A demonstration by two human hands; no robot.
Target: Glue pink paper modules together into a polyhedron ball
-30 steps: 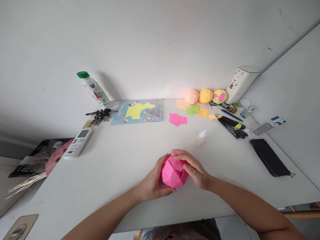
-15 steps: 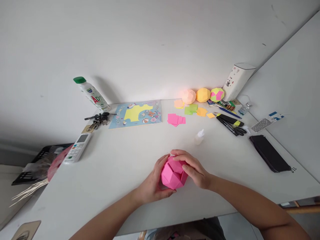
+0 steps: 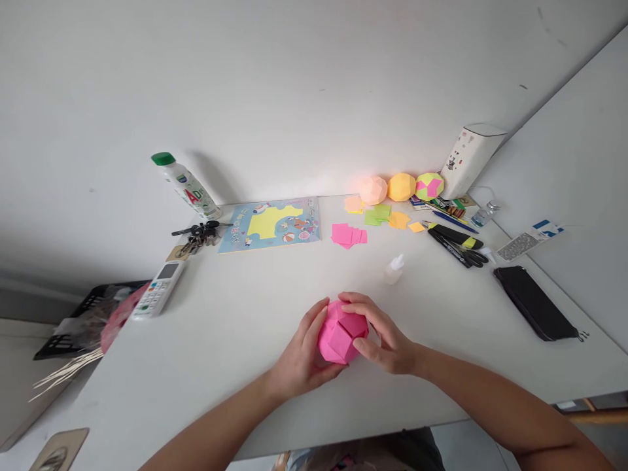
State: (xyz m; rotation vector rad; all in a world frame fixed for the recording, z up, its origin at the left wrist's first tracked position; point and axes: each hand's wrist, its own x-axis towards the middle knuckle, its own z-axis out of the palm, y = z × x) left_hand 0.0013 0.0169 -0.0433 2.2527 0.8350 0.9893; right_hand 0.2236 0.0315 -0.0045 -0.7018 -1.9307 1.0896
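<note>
A pink folded-paper ball (image 3: 339, 341) with flat facets is held between both hands just above the front of the white table (image 3: 235, 314). My left hand (image 3: 308, 353) wraps its left side, thumb underneath and fingers along the upper left. From the right, my right hand (image 3: 385, 337) grips it, fingers over the top and thumb pressed on a front facet. Narrow gaps show between some facets near that thumb. Behind the ball stands a small white dropper bottle (image 3: 394, 269). Pink paper pieces (image 3: 348, 235) lie farther back.
Peach, orange and green-pink paper balls (image 3: 401, 187) line the wall. Green paper pieces (image 3: 377, 214) lie before them. On the right are scissors (image 3: 475, 258) and a black pouch (image 3: 536, 304); on the left, a white remote (image 3: 157, 291), keys (image 3: 199, 235) and a green-capped bottle (image 3: 189, 186).
The ball has turned in my hands, and the wide opening near my right thumb now shows as narrow gaps. My right thumb has moved onto a front facet. The view has shifted slightly.
</note>
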